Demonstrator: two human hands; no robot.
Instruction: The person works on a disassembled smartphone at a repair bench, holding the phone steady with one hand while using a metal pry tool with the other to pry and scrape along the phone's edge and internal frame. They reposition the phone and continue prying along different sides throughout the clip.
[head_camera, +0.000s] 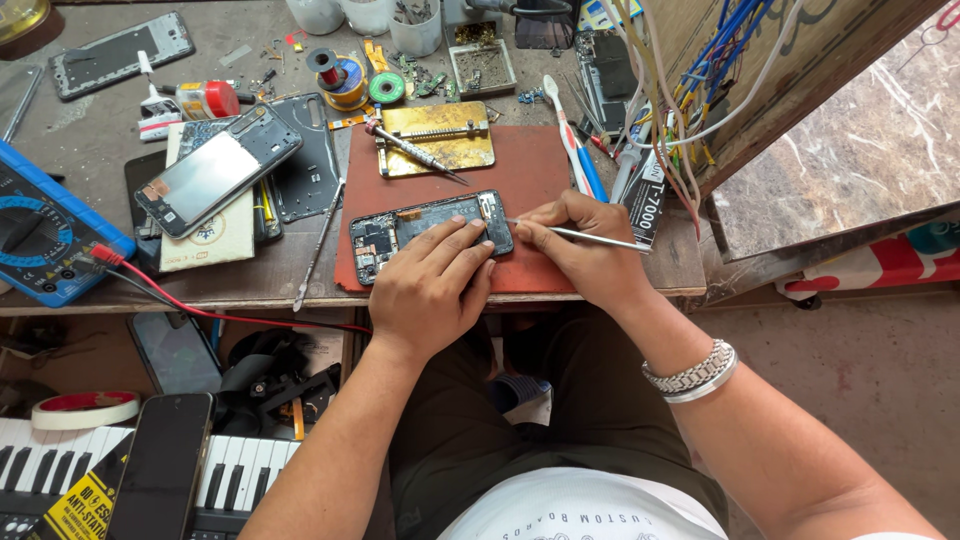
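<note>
An opened phone (398, 237) with its back off lies on a dark red work mat (527, 175) at the bench's front edge. My left hand (430, 283) rests flat on it, fingers spread over its right half, pressing it down. My right hand (580, 247) pinches a thin metal tool (590, 236) like a pen, its tip touching the phone's right end. A metal bracelet (692, 373) circles my right wrist.
A brass holder plate (438, 135) with a screwdriver (415, 151) sits behind the phone. Left lie another phone (215, 170), a metal spudger (318, 246), a blue multimeter (45, 235) with red lead. Cables (690, 75) hang at right. Keyboard (230, 475) and dark phone (160, 465) lie below.
</note>
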